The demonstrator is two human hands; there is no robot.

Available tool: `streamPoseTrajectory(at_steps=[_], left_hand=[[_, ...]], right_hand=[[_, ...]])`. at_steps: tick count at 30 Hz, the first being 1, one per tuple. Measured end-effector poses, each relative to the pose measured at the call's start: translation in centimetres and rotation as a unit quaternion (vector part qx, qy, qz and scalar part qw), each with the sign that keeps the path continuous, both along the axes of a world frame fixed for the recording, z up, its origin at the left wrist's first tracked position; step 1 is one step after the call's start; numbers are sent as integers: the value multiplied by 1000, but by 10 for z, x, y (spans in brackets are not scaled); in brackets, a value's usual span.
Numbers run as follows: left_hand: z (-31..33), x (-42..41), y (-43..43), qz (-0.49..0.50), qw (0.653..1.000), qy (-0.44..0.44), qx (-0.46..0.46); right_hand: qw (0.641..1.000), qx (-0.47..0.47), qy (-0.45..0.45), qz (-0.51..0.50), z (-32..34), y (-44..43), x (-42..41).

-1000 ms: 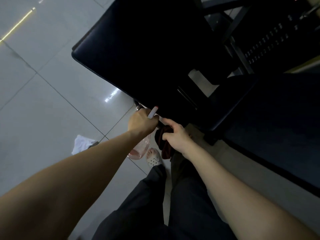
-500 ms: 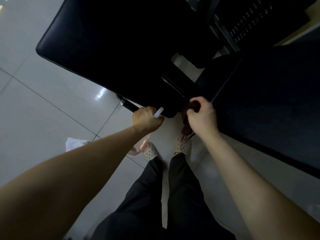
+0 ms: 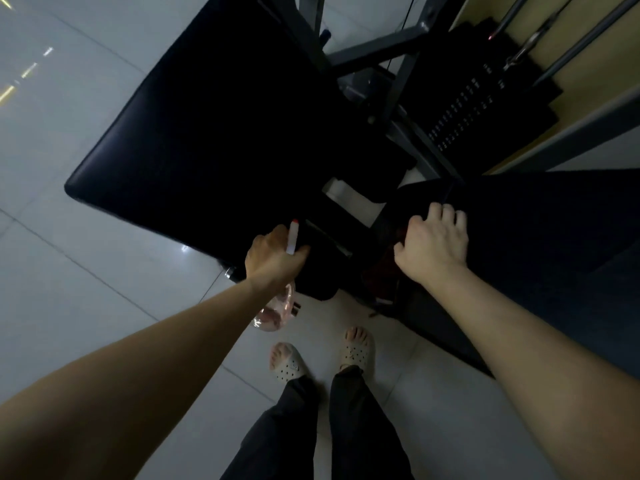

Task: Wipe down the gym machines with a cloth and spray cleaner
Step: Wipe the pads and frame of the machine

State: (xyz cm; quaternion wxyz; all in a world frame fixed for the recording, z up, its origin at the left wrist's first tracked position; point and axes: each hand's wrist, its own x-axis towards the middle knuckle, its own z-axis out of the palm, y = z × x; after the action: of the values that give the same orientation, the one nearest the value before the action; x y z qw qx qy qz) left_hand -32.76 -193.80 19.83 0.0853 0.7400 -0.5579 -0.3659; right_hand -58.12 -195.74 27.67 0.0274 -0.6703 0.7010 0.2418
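Visibility: poor; dim light swallows most detail of the gym machine. Cloth (image 3: 379,275), one, dark red, hard to make out: a fold shows below and left of the right hand (image 3: 434,245), and the rest is hidden beneath the palm. Right hand lies palm down at the near edge of the right-side pad (image 3: 540,244), fingers (image 3: 446,213) bent over the cloth; whether they pinch it or only press it cannot be told.

Spray bottle (image 3: 277,311), one, clear, with pinkish liquid low in it. Its neck is hidden inside the left hand (image 3: 273,259), whose fingers (image 3: 300,252) are wrapped round it. The white, red-tipped nozzle (image 3: 293,237) sticks up above the knuckles and the body hangs below the wrist. Bottle and cloth lie apart, with dark machine parts between them.

Pads, two: large black seat pad (image 3: 194,133) at left, cut off at the top; right-side pad cut off at the picture's edge. Weight stack (image 3: 464,112), one, behind grey frame bars (image 3: 394,84). Clogs (image 3: 287,367), two, white, perforated, on tiled floor (image 3: 69,289).
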Motion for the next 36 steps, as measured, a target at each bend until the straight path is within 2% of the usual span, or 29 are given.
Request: streamPoseTrajectory(at_steps=[8, 14, 20, 24, 29, 36], left_hand=[[1, -32, -71, -17, 998, -35, -47], [-14, -66, -120, -50, 996, -70, -23], [-23, -110, -145, -85, 995, -59, -12], [-24, -135, -154, -149, 985, -84, -1], [-23, -147, -168, -108, 993, -43, -7], [-12, -134, -194, -58, 995, -83, -3]], right_hand=[[997, 40, 47, -46, -9, -68, -36], [997, -49, 6, -57, -23, -77, -38], [995, -68, -31, -62, -36, -83, -34], [996, -66, -34, -56, -42, -87, -31], [997, -61, -31, -46, -46, -88, -32], [998, -33, -20, -52, -50, -93, -32]])
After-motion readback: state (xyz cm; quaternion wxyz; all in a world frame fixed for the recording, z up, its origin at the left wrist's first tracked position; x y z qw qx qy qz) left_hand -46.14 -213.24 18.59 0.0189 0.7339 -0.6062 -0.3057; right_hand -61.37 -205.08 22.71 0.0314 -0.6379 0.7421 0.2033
